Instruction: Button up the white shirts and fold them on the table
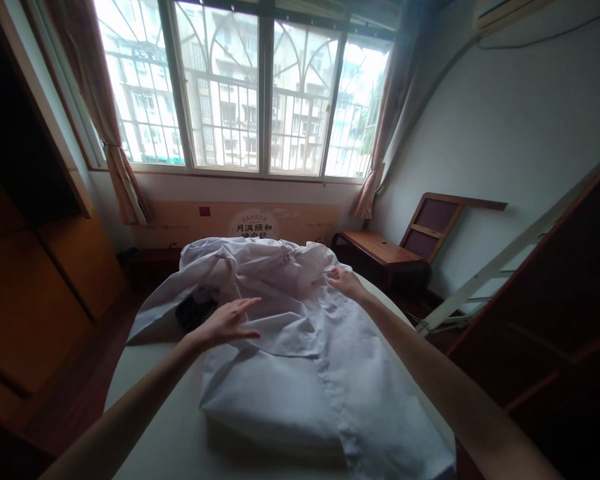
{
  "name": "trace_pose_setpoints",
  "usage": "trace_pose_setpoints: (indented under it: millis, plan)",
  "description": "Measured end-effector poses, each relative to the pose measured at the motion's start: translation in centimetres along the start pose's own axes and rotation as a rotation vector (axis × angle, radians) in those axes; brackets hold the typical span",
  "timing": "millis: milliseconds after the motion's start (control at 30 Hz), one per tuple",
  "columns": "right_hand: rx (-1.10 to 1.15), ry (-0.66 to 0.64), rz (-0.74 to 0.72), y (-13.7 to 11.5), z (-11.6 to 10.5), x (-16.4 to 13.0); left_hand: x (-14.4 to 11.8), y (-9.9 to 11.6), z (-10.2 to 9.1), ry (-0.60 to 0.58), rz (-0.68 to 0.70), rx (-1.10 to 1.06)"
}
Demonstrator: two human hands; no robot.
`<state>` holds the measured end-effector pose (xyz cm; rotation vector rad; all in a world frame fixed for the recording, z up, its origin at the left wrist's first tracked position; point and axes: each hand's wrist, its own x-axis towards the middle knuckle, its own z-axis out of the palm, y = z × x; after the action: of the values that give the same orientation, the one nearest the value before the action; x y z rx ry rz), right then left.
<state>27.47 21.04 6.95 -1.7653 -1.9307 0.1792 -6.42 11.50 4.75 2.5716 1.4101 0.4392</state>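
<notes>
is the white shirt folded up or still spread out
Partly folded: the white cloth shirt has its left side turned inward, the rest lies spread and rumpled.

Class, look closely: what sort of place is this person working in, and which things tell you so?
Probably a bedroom in a flat: a white shirt is spread on a bed, below a curtained, barred window, with a wooden wardrobe alongside.

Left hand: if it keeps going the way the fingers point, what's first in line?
Probably the white shirt: the left hand lies flat, fingers aimed right across its bunched middle folds. The right hand sits farther off; depth unclear.
</notes>
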Motion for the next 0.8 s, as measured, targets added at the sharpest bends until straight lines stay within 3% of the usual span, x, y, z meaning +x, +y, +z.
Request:
trace_pose_setpoints:
  millis: [100, 233, 300, 367, 433, 500, 600, 800]
  plan:
    - [0.081, -0.128, -0.059, -0.5, 2.7, 0.0, -1.8, 0.2, 1.7, -0.11, 0.019, 0.016]
    - [0.251, -0.38, -0.037, -1.9, 6.0, -0.6, -2.7, 0.0, 2.7, -0.082, -0.042, 0.038]
    - [0.348, -0.511, 0.004, -2.6, 7.3, -1.1, -3.3, 0.3, 3.2, 0.055, -0.088, 0.047]
    - [0.492, -0.608, 0.056, -3.2, 8.1, -1.5, -4.5, 0.8, 3.7, 0.315, -0.082, 0.03]
    - [0.678, -0.649, 0.151, -3.9, 8.4, -1.5, -6.1, 1.3, 4.1, 0.598, 0.026, -0.019]
    - [0.829, -0.635, 0.239, -4.6, 8.6, -1.1, -7.9, 1.6, 4.3, 0.743, 0.173, -0.069]
    - [0.946, -0.574, 0.29, -5.8, 9.3, -0.2, -10.4, 1.4, 4.5, 0.682, 0.217, -0.054]
    - [1.139, -0.499, 0.347, -8.7, 12.8, 0.6, -13.5, 0.1, 5.2, 0.403, 0.014, -0.03]
